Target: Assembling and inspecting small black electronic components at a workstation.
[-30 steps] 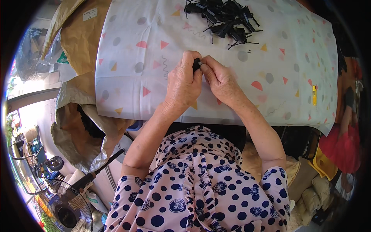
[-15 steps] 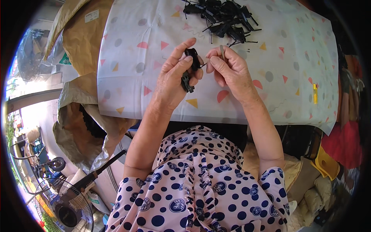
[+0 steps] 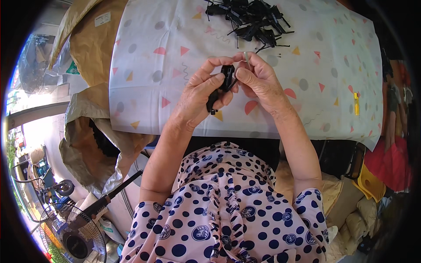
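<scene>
My left hand (image 3: 197, 90) is closed around a small black plastic part (image 3: 227, 75), with thumb and fingers pinching it. Part of its lower end shows below the fingers; the rest lies hidden in the palm. Close beside it, my right hand (image 3: 263, 85) pinches a thin pale-grey strip (image 3: 247, 59) that sticks up between the fingers. The right fingertips meet the edge of the black part, and a short dark piece runs toward them; whether they grip it cannot be seen. Beyond both hands lies a heap of similar black parts (image 3: 254, 31) with thin protruding stems.
A patterned white cloth (image 3: 144, 92) covers the table. Toward its right edge lies a small yellow tube-like object (image 3: 356, 104). An open brown paper sack (image 3: 83, 131) with dark contents stands at the left, above a fan (image 3: 76, 241). Yellow plastic (image 3: 370, 182) shows at the right.
The hands have come together: my right fingertips now reach the black part, which has tilted in my left hand. My left index finger has bent over toward the right hand.
</scene>
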Tool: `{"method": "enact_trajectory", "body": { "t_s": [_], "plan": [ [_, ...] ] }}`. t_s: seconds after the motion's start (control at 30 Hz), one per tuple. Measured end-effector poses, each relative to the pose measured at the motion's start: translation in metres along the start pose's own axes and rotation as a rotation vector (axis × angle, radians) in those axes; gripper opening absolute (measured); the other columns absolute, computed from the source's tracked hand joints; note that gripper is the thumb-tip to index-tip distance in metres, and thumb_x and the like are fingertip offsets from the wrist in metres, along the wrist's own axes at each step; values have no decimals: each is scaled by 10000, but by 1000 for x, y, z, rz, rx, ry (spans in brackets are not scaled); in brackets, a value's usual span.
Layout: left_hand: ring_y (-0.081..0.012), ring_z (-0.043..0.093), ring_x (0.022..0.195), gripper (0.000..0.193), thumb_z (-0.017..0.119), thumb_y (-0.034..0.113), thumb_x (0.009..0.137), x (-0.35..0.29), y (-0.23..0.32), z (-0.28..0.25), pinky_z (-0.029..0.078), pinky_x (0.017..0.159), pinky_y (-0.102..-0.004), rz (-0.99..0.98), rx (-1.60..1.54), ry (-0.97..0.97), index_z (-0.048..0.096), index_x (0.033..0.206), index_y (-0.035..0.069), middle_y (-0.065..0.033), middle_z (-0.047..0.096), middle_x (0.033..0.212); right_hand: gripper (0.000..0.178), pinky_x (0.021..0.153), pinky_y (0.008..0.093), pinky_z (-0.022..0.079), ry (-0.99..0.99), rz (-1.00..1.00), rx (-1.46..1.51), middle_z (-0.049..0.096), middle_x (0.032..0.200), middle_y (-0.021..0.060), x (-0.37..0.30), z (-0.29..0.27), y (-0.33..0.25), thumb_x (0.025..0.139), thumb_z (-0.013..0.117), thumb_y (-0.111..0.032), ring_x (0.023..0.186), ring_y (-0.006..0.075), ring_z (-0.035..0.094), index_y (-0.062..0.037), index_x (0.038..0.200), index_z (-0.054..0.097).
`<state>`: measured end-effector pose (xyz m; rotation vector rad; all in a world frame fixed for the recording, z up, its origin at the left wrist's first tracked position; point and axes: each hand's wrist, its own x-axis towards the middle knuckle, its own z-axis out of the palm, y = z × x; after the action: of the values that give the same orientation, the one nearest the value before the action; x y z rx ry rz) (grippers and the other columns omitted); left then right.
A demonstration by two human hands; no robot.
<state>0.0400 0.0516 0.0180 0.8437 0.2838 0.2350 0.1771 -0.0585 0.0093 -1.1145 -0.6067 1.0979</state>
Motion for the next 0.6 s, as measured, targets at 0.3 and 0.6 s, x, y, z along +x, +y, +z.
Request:
{"method": "enact_trajectory", "body": {
  "t_s": [0.3, 0.6],
  "plan": [
    [-118, 556, 633, 317, 472, 93, 962, -6, 4, 10, 383, 492, -173, -34, 301, 33, 464, 1273, 37, -109, 608, 914, 254, 488, 169, 349, -50, 71, -42, 603, 713, 2, 0, 0, -2, 888, 662, -254, 556, 13, 437, -8, 936, 620],
    [-128, 605, 826, 331, 524, -22, 909, -4, -17, 3, 490, 753, -255, 266, 740, 271, 516, 1238, 11, -82, 639, 938, 368, 464, 171, 308, 80, 9, -186, 525, 731, -26, -13, 14, 4, 979, 491, -330, 568, 33, 428, -13, 1146, 573]
  ]
}}
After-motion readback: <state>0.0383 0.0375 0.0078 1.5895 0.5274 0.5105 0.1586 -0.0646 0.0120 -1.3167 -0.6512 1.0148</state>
